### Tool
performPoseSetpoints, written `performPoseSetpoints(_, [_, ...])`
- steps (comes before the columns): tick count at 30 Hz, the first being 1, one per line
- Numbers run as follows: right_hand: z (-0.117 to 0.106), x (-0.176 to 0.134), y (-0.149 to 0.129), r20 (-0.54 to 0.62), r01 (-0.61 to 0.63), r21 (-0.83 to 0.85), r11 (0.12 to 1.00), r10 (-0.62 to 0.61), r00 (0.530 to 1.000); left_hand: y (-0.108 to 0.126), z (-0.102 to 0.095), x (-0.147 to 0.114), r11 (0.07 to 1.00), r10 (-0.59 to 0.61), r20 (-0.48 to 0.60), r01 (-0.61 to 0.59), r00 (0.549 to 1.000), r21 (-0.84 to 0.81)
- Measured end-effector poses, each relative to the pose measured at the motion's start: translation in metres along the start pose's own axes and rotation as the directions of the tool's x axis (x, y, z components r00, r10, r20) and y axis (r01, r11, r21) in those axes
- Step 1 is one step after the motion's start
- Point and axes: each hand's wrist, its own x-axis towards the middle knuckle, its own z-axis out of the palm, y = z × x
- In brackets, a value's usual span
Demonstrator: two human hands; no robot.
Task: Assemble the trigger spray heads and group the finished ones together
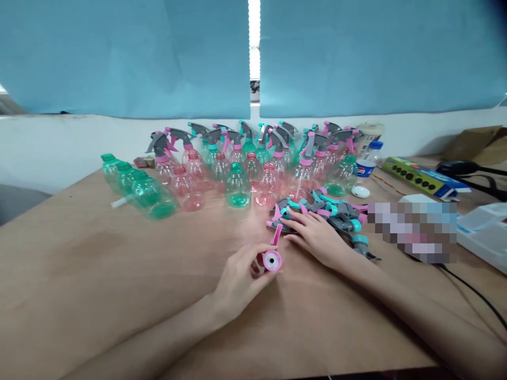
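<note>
Low over the table, my left hand (pixel 240 277) is closed on a pink and grey spray trigger head (pixel 272 260), whose round collar faces me. My right hand (pixel 317 237) reaches to a pile of loose spray trigger heads (pixel 335 211) in grey, pink and turquoise. Its fingers are spread at the pile's near left edge; whether they touch a piece is hard to see. Behind the pile stand open pink bottles (pixel 268 184) and a green bottle (pixel 237 184) without heads. Farther back are several bottles fitted with spray heads (pixel 277 140).
Several green bottles (pixel 152 195) stand or lean at the left, with a whitish tube (pixel 122 201) beside them. On the right are a Pepsi-labelled bottle (pixel 366 163), a power-strip box (pixel 423 177), a clear plastic tray (pixel 485 232) and a black cable (pixel 475 287). A white wall (pixel 79 153) bounds the table's back.
</note>
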Motion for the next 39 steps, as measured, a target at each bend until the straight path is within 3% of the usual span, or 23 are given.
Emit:
performPoseSetpoints(6, [-0.008,-0.006,-0.002,-0.108,-0.071,0.063,0.995,0.078,0.991,0.004,-0.002,0.004,0.999,0.02,-0.026,-0.02,0.999,0.032])
performPoseSetpoints(9, [-0.016,-0.012,-0.014,-0.167,-0.022,0.256,0.967,0.066,0.984,0.004,-0.003,0.005,1.0,0.001,-0.033,-0.001,0.999,-0.001])
performPoseSetpoints(12, [-0.024,-0.017,-0.028,-0.189,0.017,0.492,0.87,0.088,0.978,0.002,-0.004,0.005,0.999,0.019,-0.058,-0.02,0.998,-0.027])
performPoseSetpoints(15, [-0.029,-0.021,-0.041,-0.231,0.097,0.586,0.804,0.051,0.972,0.0,-0.003,0.004,0.998,0.051,-0.094,-0.053,0.994,-0.015])
performPoseSetpoints(22, [-0.027,-0.023,-0.057,-0.075,0.006,0.693,0.721,0.065,0.995,-0.001,0.008,-0.001,0.996,0.078,-0.158,-0.085,0.984,-0.039])
performPoseSetpoints(27, [-0.026,-0.023,-0.063,-0.042,-0.035,0.76,0.649,0.103,0.994,-0.002,0.013,-0.007,0.986,0.14,-0.095,-0.147,0.986,-0.073])
performPoseSetpoints(31, [-0.026,-0.023,-0.063,-0.047,-0.065,0.76,0.647,0.155,0.987,-0.003,0.014,-0.008,0.99,0.119,-0.036,-0.122,0.992,-0.071])
performPoseSetpoints(36, [-0.02,-0.023,-0.057,-0.139,-0.055,0.685,0.726,0.204,0.969,0.003,0.011,-0.003,0.958,0.046,0.031,-0.035,0.998,-0.285])
performPoseSetpoints(39, [-0.019,-0.022,-0.054,-0.126,-0.066,0.663,0.746,0.198,0.972,0.007,0.006,0.0,0.96,0.031,0.057,-0.014,0.998,-0.281])
